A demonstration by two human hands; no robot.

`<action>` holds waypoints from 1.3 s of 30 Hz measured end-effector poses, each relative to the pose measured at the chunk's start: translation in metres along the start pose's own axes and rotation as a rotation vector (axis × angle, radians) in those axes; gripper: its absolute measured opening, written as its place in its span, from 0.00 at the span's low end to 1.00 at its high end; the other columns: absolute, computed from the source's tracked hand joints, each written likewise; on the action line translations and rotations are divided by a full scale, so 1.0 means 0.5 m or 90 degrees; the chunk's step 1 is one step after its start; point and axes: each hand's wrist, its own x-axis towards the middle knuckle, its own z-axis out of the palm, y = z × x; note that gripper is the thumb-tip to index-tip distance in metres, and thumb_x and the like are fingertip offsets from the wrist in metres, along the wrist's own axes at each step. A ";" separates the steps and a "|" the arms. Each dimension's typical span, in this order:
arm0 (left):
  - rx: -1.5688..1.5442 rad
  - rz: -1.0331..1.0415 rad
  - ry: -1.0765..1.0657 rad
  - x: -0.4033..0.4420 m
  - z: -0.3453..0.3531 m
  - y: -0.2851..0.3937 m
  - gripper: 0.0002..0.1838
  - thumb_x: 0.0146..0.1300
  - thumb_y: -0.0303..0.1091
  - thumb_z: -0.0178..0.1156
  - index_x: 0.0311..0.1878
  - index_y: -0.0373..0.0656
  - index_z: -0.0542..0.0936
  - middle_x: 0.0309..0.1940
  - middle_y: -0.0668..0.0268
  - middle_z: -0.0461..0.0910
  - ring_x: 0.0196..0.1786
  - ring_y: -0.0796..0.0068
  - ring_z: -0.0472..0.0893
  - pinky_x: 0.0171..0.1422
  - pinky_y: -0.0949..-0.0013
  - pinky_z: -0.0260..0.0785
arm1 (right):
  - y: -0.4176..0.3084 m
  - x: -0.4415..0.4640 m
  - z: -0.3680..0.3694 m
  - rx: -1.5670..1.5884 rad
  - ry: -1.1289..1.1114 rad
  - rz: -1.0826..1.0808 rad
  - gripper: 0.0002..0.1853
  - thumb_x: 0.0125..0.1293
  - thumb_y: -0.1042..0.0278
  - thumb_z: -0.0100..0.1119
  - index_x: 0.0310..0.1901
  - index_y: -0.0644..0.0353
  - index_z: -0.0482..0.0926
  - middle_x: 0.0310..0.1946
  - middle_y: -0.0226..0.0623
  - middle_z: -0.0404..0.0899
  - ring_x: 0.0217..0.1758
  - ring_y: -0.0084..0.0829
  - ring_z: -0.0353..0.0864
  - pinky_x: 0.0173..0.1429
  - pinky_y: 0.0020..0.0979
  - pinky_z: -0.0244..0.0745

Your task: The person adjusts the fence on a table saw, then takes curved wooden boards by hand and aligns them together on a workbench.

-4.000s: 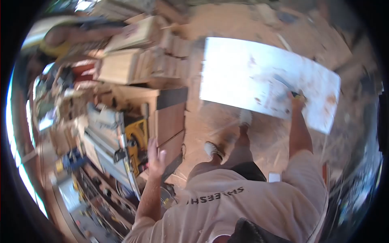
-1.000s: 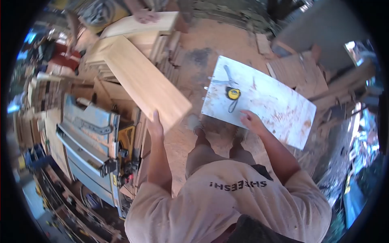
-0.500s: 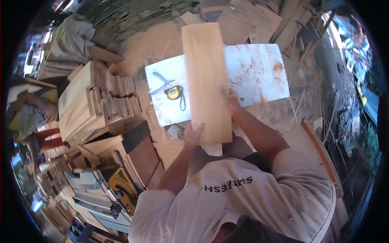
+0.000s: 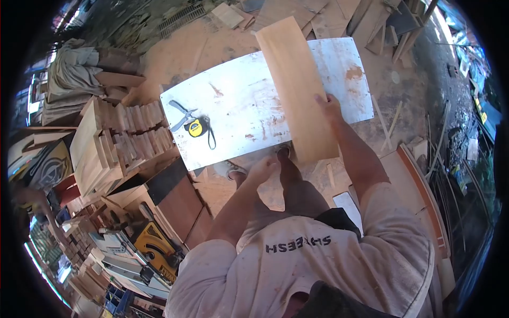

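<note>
A long, flat wooden board [image 4: 297, 90] is tilted over a white, stained panel [image 4: 228, 85]. My right hand [image 4: 331, 106] grips the board's right edge, with the thumb on its upper face. Apart from the board, my left hand [image 4: 264, 169] is near the panel's front edge, its fingers loosely bent and nothing visible in them. On the panel's left part lie a yellow and black tape measure [image 4: 195, 127] with a dark strap and a grey metal tool [image 4: 182, 112] with spread arms, whose kind I cannot make out.
Stacked wooden pieces [image 4: 132, 127] stand at the left, above a wooden box [image 4: 177, 193]. A yellow and black power saw [image 4: 156, 246] is at lower left. Scrap boards [image 4: 318, 16] lie beyond the panel. A red-edged wooden panel [image 4: 424, 196] lies at right.
My left hand has let go of the board. The board, still in my right hand, has moved right and turned, its near end swinging right. The view has also shifted.
</note>
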 end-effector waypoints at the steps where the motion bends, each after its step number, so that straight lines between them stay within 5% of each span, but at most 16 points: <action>1: 0.015 0.000 0.016 -0.024 -0.017 -0.007 0.25 0.62 0.43 0.58 0.56 0.35 0.72 0.43 0.53 0.80 0.46 0.62 0.79 0.52 0.63 0.70 | -0.007 0.007 -0.002 -0.047 0.012 -0.024 0.26 0.57 0.48 0.66 0.42 0.68 0.77 0.33 0.42 0.81 0.35 0.31 0.80 0.40 0.30 0.73; 5: -0.059 -0.089 0.066 -0.110 -0.074 -0.036 0.24 0.62 0.42 0.58 0.56 0.36 0.72 0.44 0.54 0.80 0.47 0.63 0.79 0.52 0.64 0.70 | -0.062 -0.034 0.000 -0.201 0.051 -0.084 0.24 0.58 0.53 0.65 0.47 0.66 0.74 0.32 0.41 0.81 0.33 0.35 0.81 0.38 0.34 0.75; 7: -0.097 -0.202 0.093 -0.139 -0.089 -0.065 0.21 0.61 0.42 0.58 0.50 0.34 0.76 0.46 0.53 0.79 0.50 0.64 0.78 0.54 0.63 0.69 | -0.062 -0.082 0.027 -0.312 0.046 -0.242 0.24 0.57 0.56 0.65 0.48 0.64 0.73 0.38 0.48 0.80 0.40 0.44 0.81 0.44 0.37 0.75; 9: -0.077 -0.173 0.133 -0.153 -0.078 -0.141 0.21 0.62 0.42 0.58 0.50 0.34 0.76 0.44 0.53 0.79 0.48 0.64 0.79 0.53 0.64 0.70 | -0.024 -0.123 0.095 -0.380 0.101 -0.413 0.26 0.54 0.59 0.63 0.53 0.60 0.68 0.50 0.52 0.73 0.48 0.52 0.76 0.50 0.47 0.71; 12: -0.029 -0.147 0.160 -0.166 -0.104 -0.156 0.22 0.63 0.42 0.57 0.52 0.33 0.74 0.42 0.53 0.79 0.45 0.65 0.79 0.51 0.65 0.70 | -0.118 -0.253 0.206 -0.360 -0.035 -0.189 0.39 0.51 0.64 0.63 0.64 0.58 0.57 0.57 0.54 0.66 0.57 0.53 0.69 0.60 0.48 0.65; 13: -0.006 -0.158 0.147 -0.170 -0.114 -0.153 0.24 0.64 0.43 0.57 0.54 0.31 0.73 0.43 0.53 0.79 0.46 0.65 0.79 0.51 0.65 0.70 | -0.099 -0.255 0.239 -0.359 -0.036 -0.286 0.40 0.50 0.67 0.64 0.65 0.59 0.58 0.58 0.55 0.66 0.62 0.54 0.65 0.63 0.43 0.64; 16: -0.056 -0.117 0.189 -0.180 -0.131 -0.125 0.22 0.62 0.43 0.59 0.51 0.34 0.75 0.38 0.55 0.80 0.40 0.65 0.80 0.47 0.67 0.72 | -0.093 -0.284 0.327 -0.562 0.035 -0.369 0.38 0.52 0.75 0.56 0.67 0.58 0.56 0.64 0.51 0.57 0.68 0.53 0.55 0.68 0.52 0.52; 19: -0.088 -0.114 0.174 -0.205 -0.161 -0.079 0.23 0.64 0.45 0.58 0.51 0.34 0.75 0.38 0.55 0.79 0.40 0.65 0.80 0.47 0.67 0.72 | -0.064 -0.296 0.334 -0.600 0.067 -0.435 0.36 0.51 0.77 0.54 0.66 0.56 0.59 0.62 0.50 0.59 0.67 0.53 0.55 0.68 0.53 0.52; 26: -0.061 -0.133 0.214 -0.270 -0.184 -0.135 0.22 0.63 0.43 0.59 0.50 0.32 0.75 0.37 0.55 0.79 0.39 0.66 0.79 0.46 0.66 0.72 | -0.053 -0.255 0.272 -0.526 -0.017 -0.473 0.39 0.45 0.77 0.60 0.64 0.55 0.61 0.57 0.49 0.60 0.63 0.52 0.58 0.66 0.54 0.55; 27: -0.025 -0.145 0.210 -0.281 -0.184 -0.157 0.22 0.63 0.43 0.60 0.50 0.32 0.75 0.37 0.54 0.79 0.40 0.67 0.79 0.46 0.66 0.72 | -0.088 -0.259 0.244 -0.418 -0.114 -0.382 0.44 0.42 0.81 0.61 0.66 0.56 0.58 0.59 0.47 0.61 0.64 0.49 0.59 0.67 0.50 0.57; 28: 0.010 -0.157 0.207 -0.286 -0.187 -0.177 0.22 0.63 0.43 0.60 0.49 0.32 0.75 0.38 0.54 0.79 0.40 0.67 0.79 0.47 0.66 0.71 | -0.087 -0.235 0.222 -0.420 -0.117 -0.388 0.44 0.42 0.81 0.61 0.66 0.56 0.58 0.59 0.47 0.61 0.64 0.49 0.59 0.67 0.50 0.57; 30: 0.008 -0.156 0.222 -0.295 -0.187 -0.224 0.22 0.63 0.44 0.59 0.49 0.32 0.75 0.38 0.54 0.79 0.41 0.66 0.79 0.47 0.66 0.71 | -0.072 -0.163 0.160 -0.106 -0.239 -0.468 0.43 0.44 0.83 0.57 0.67 0.59 0.59 0.64 0.44 0.63 0.68 0.37 0.61 0.69 0.37 0.57; 32: 0.007 -0.159 0.235 -0.312 -0.193 -0.238 0.23 0.63 0.44 0.59 0.49 0.32 0.76 0.38 0.53 0.79 0.41 0.66 0.79 0.48 0.66 0.71 | -0.103 -0.131 0.081 0.116 -0.335 -0.155 0.42 0.46 0.82 0.57 0.68 0.59 0.60 0.63 0.39 0.67 0.65 0.28 0.65 0.68 0.32 0.59; 34: -0.052 -0.175 0.227 -0.323 -0.202 -0.230 0.25 0.64 0.46 0.57 0.55 0.33 0.72 0.41 0.55 0.79 0.43 0.67 0.78 0.49 0.66 0.71 | -0.159 -0.117 0.011 0.184 -0.392 -0.090 0.37 0.51 0.80 0.56 0.68 0.61 0.60 0.59 0.36 0.71 0.61 0.27 0.70 0.63 0.30 0.65; 37: -0.108 -0.195 0.280 -0.330 -0.193 -0.231 0.21 0.62 0.43 0.60 0.47 0.33 0.76 0.38 0.53 0.79 0.40 0.64 0.80 0.47 0.64 0.72 | -0.137 -0.058 -0.056 -0.041 -0.266 -0.120 0.30 0.57 0.80 0.53 0.64 0.63 0.66 0.54 0.35 0.75 0.55 0.29 0.74 0.59 0.30 0.69; 39: -0.071 -0.206 0.262 -0.338 -0.190 -0.222 0.23 0.63 0.45 0.58 0.51 0.33 0.74 0.40 0.54 0.79 0.44 0.65 0.78 0.50 0.65 0.71 | 0.028 0.078 -0.064 -0.020 -0.201 -0.227 0.23 0.61 0.77 0.52 0.60 0.64 0.69 0.52 0.39 0.76 0.54 0.33 0.75 0.59 0.32 0.69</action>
